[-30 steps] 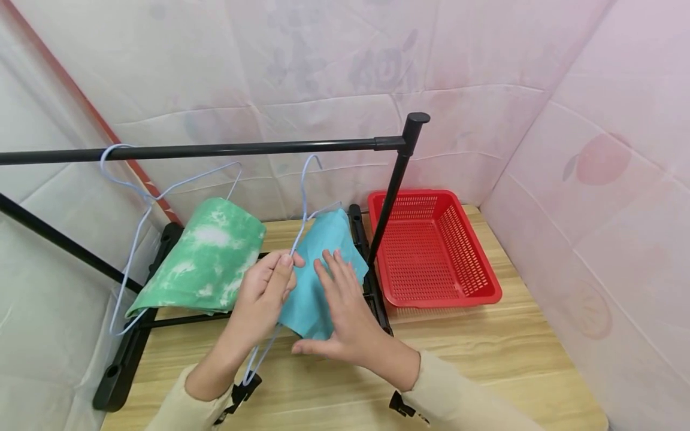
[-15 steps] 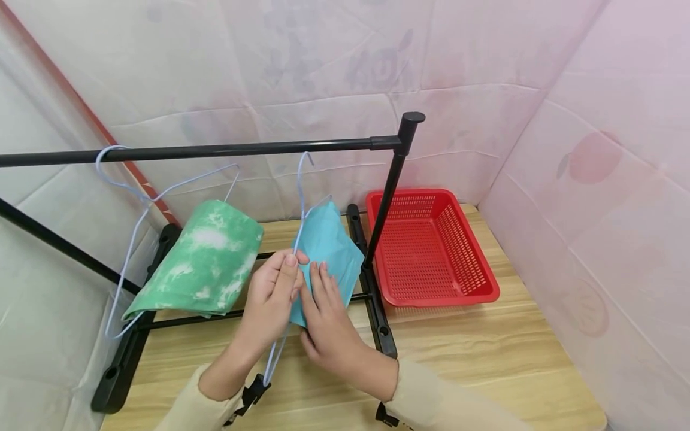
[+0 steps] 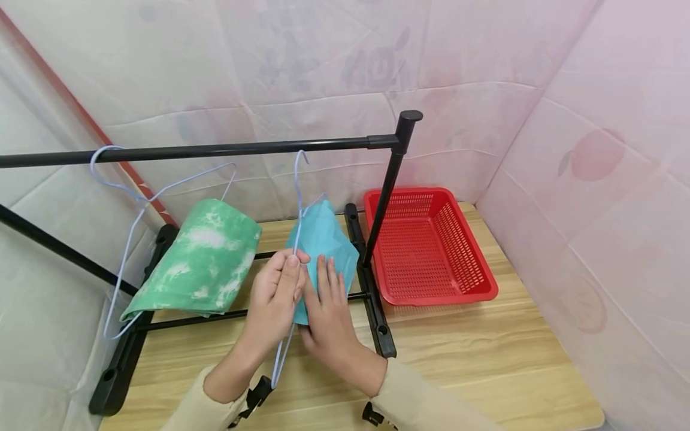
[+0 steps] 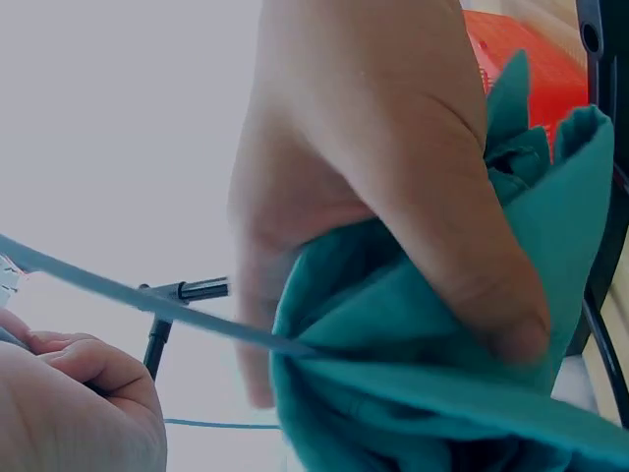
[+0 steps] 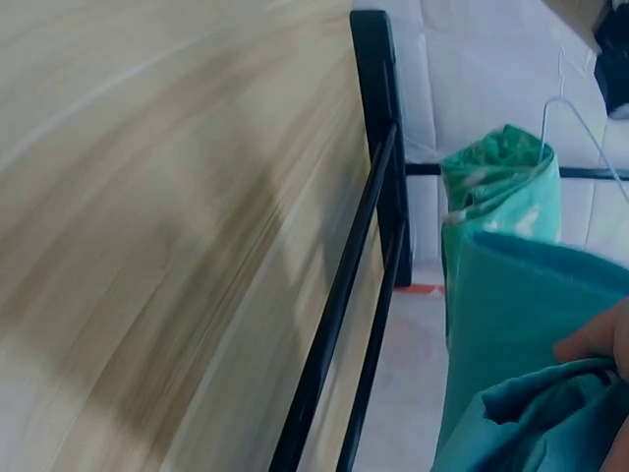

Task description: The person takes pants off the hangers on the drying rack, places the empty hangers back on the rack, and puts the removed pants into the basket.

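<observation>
My left hand pinches a light blue wire hanger with thumb and fingers. The hanger's hook stands close below the black rail; contact cannot be told. A turquoise cloth drapes over the hanger. My right hand lies on the cloth's near side with fingers fairly straight and close together. In the left wrist view, the right thumb is on one side of the bunched cloth and the fingers are on the other. The right wrist view shows only some fingertips at the cloth's edge.
A black rack with a top rail crosses the view. At left, a second hanger hangs from it, bearing a green-and-white cloth. A red plastic basket stands right of the rack on the wooden table.
My right hand has moved left and brought its spread fingers together on the turquoise cloth. The cloth and hanger have shifted slightly left. My left hand keeps its pinch on the hanger.
</observation>
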### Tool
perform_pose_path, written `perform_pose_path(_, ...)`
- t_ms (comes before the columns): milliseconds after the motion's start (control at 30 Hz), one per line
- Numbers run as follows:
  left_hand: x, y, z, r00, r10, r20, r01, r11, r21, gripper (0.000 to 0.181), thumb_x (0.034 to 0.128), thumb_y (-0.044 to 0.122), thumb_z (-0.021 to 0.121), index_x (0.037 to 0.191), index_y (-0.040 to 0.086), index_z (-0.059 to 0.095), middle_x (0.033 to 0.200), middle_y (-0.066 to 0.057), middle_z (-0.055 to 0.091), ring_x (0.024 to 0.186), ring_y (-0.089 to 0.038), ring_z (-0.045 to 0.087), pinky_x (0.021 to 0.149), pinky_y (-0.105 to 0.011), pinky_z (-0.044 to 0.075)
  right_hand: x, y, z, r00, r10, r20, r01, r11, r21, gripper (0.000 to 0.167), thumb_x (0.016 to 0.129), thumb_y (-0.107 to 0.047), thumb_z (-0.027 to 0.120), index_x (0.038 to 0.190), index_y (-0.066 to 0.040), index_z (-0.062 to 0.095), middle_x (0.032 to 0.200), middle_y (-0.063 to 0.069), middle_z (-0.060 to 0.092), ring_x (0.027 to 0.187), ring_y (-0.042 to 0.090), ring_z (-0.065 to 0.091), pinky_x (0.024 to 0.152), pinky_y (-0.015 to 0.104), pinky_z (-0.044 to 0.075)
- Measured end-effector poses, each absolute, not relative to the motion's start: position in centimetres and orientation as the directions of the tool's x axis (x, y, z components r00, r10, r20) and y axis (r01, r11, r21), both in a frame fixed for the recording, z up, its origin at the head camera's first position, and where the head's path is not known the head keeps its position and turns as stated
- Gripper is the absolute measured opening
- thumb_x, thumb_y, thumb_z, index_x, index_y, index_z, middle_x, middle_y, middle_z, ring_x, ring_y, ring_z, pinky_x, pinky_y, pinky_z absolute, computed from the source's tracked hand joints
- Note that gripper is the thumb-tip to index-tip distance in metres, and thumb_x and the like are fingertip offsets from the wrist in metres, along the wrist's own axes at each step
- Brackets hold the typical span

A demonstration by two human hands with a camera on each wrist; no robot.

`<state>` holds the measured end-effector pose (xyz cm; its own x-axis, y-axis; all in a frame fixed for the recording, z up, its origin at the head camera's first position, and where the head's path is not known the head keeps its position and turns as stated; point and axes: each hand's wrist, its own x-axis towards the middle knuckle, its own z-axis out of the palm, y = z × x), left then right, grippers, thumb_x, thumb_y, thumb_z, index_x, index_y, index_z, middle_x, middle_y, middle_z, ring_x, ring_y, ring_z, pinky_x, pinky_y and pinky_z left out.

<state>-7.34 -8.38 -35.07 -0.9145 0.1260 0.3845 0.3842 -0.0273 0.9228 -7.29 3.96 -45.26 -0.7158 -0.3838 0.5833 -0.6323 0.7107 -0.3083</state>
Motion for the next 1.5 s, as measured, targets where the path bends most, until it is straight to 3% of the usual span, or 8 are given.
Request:
perform_pose_path(267,-7.6,-8.8,-35.1,-0.910,0.130,0.394,0.393,-0.038,0.919,0.029,0.1103,0.015,0.036,0.110,-0.007,0.053,0.061,-0.003,0.040,0.048,-0.012,0.037,0.041,-0.028,0.032,-8.5,5.0,-45.5,-0.672,-0.412,0.616,-0.689,0.653,-0.314,0.107,0.057,0.011,0.060,0.156,0.001,0.022,0.157,0.033,0.023,0.147,0.048,0.022,0.115,0.054,0.032)
perform_pose_path(500,-7.5,-9.3,-34.8,-0.921,0.204,0.333,0.322,-0.086,0.943,0.033,0.1104,0.019,0.036,0.134,0.000,0.051,0.058,-0.005,0.040,0.036,-0.014,0.038,0.029,-0.029,0.034,-9.1,5.7,-45.1,-0.666,-0.422,0.616,-0.698,0.644,-0.314,0.097,0.064,0.015,0.059,0.155,0.001,0.028,0.158,0.030,0.025,0.148,0.042,0.025,0.114,0.049,0.037)
perform_pose_path(667,-7.6,-9.7,-34.8,-0.919,0.199,0.340,0.338,-0.047,0.940,0.037,0.1106,0.018,0.036,0.142,0.003,0.048,0.056,-0.007,0.040,0.035,-0.015,0.039,0.029,-0.029,0.035,-9.4,6.3,-44.8,-0.659,-0.421,0.624,-0.694,0.660,-0.288,0.092,0.062,0.011,0.060,0.151,-0.001,0.040,0.157,0.025,0.033,0.146,0.039,0.032,0.113,0.049,0.038)
perform_pose_path(833,-7.7,-9.9,-34.8,-0.909,0.193,0.370,0.372,-0.026,0.928,0.038,0.1103,0.015,0.036,0.143,0.001,0.048,0.056,-0.005,0.040,0.038,-0.014,0.037,0.032,-0.028,0.034,-9.6,6.6,-44.5,-0.657,-0.420,0.627,-0.685,0.679,-0.263,0.088,0.063,0.008,0.058,0.149,-0.006,0.045,0.156,0.022,0.037,0.144,0.041,0.035,0.112,0.053,0.039)
perform_pose_path(1000,-7.7,-10.0,-34.8,-0.900,0.197,0.389,0.395,-0.012,0.919,0.038,0.1102,0.014,0.036,0.144,0.000,0.047,0.055,-0.004,0.040,0.038,-0.013,0.037,0.032,-0.027,0.034,-9.8,6.8,-44.5,-0.642,-0.421,0.640,-0.698,0.667,-0.261,0.084,0.068,0.009,0.059,0.149,-0.008,0.047,0.155,0.021,0.038,0.143,0.041,0.036,0.111,0.050,0.041)
perform_pose_path(1500,-7.6,-10.7,-35.0,-0.887,0.190,0.421,0.433,0.023,0.901,0.037,0.1093,0.010,0.038,0.142,-0.001,0.050,0.055,-0.003,0.041,0.041,-0.012,0.037,0.036,-0.028,0.032,-10.4,7.3,-43.2,-0.579,-0.454,0.678,-0.754,0.615,-0.231,0.066,0.080,0.013,0.053,0.144,-0.003,0.051,0.149,0.020,0.047,0.137,0.038,0.046,0.102,0.044,0.048)
